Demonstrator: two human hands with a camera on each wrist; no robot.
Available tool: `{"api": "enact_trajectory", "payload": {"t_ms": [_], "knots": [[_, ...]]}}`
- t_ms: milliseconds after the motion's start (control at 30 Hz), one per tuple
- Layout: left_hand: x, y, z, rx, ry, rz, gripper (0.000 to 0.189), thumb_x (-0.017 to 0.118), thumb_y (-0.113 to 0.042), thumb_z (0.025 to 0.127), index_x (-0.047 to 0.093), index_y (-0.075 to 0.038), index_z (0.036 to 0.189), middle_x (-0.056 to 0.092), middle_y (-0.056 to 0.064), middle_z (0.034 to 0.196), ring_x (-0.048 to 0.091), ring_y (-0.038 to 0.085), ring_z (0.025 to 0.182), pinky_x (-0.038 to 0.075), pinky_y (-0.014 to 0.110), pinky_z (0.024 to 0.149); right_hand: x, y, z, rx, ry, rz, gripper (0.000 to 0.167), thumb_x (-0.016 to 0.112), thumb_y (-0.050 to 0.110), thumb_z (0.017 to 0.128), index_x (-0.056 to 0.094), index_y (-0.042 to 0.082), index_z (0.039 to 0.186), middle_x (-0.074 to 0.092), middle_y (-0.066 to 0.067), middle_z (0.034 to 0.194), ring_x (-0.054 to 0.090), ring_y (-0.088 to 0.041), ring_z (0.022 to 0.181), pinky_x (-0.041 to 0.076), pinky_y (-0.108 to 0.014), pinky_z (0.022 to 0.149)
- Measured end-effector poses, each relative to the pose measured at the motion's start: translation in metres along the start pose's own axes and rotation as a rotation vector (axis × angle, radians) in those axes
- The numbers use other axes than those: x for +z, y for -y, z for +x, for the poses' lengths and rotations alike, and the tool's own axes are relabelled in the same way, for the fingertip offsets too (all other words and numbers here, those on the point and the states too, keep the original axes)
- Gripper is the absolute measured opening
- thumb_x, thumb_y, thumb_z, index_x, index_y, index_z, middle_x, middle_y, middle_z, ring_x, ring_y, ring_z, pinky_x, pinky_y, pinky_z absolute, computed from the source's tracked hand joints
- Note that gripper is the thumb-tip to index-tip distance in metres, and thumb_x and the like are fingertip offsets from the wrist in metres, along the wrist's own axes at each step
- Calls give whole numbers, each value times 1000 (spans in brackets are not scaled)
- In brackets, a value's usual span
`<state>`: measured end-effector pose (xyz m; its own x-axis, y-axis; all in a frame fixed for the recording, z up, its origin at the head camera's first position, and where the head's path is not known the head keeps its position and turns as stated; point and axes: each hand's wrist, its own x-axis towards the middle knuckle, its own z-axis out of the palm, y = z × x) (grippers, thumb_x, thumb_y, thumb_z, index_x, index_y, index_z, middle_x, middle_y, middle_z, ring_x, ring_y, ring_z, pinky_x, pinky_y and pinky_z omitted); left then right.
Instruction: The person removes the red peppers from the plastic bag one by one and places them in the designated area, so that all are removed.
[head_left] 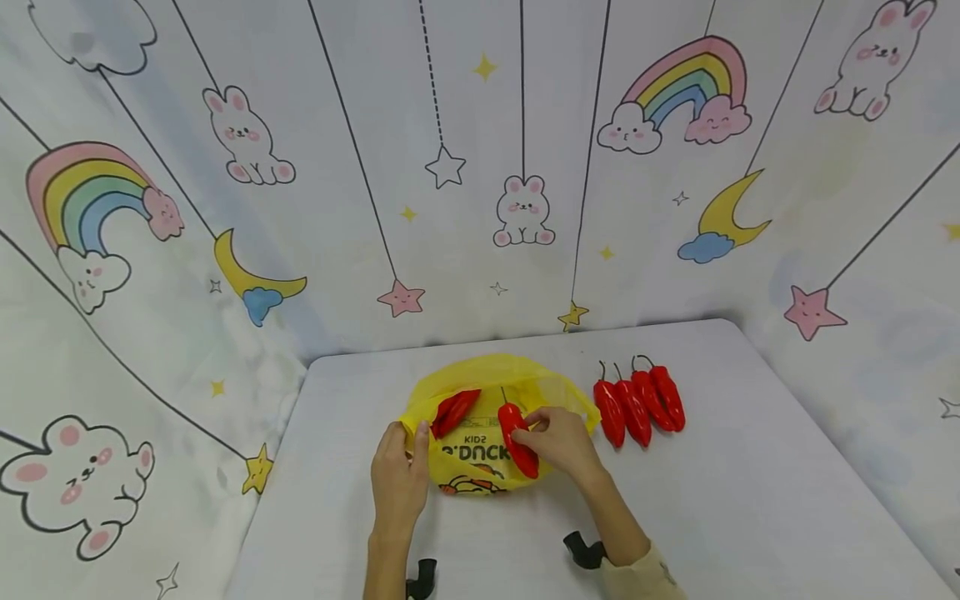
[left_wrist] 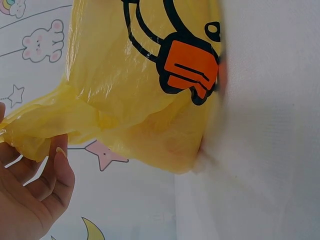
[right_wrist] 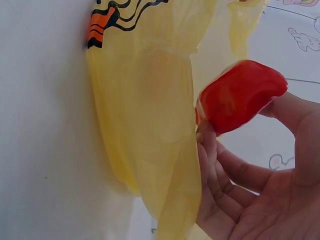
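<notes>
A yellow plastic bag point(head_left: 480, 367), printed with dark lettering and a duck, stands on the table with its mouth spread. My left hand point(head_left: 397, 479) grips the bag's left edge; the left wrist view shows the gathered plastic point(left_wrist: 47, 120) between thumb and fingers. Over the bag's mouth, my right hand point(head_left: 562, 442) pinches a red chili pepper point(head_left: 517, 442), its stem pointing away from me. In the right wrist view the pepper point(right_wrist: 240, 95) sits between thumb and fingertips, beside the bag's wall point(right_wrist: 150, 115). Another red pepper point(head_left: 454, 412) shows inside the bag's left part.
Several red chili peppers point(head_left: 633, 408) lie in a row to the right of the bag, stems toward the back. The white table point(head_left: 712, 517) meets a cartoon-printed backdrop point(head_left: 465, 250) behind and at both sides. Black curved pieces point(head_left: 583, 550) show by both wrists.
</notes>
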<state>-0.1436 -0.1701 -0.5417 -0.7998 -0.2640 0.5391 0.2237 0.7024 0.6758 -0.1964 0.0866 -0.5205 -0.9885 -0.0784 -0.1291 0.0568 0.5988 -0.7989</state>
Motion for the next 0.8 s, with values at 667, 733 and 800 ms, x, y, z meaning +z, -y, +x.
{"api": "enact_trajectory", "payload": {"t_ms": [667,733,800], "knots": [[2,0,0,-9,17,7,27,62,-31,107,64,-4,101,56,1,86,54,12,74,52,29,64,-22,-10,-16,62,-35,-22,40,86,36,83,73,11,111,66,-2,89,61,-19,78,57,-30,63],[2,0,0,-11,18,11,28,62,-31,107,64,-3,102,56,1,86,54,12,74,52,29,65,-25,-13,-17,68,-43,-19,39,87,36,83,73,11,110,66,-2,90,61,-19,79,57,-30,63],[2,0,0,-11,20,14,28,62,-31,106,64,-3,102,56,1,86,54,12,74,52,29,65,-27,-15,-19,71,-48,-17,38,87,35,83,74,12,110,66,-2,90,61,-20,80,57,-31,63]]}}
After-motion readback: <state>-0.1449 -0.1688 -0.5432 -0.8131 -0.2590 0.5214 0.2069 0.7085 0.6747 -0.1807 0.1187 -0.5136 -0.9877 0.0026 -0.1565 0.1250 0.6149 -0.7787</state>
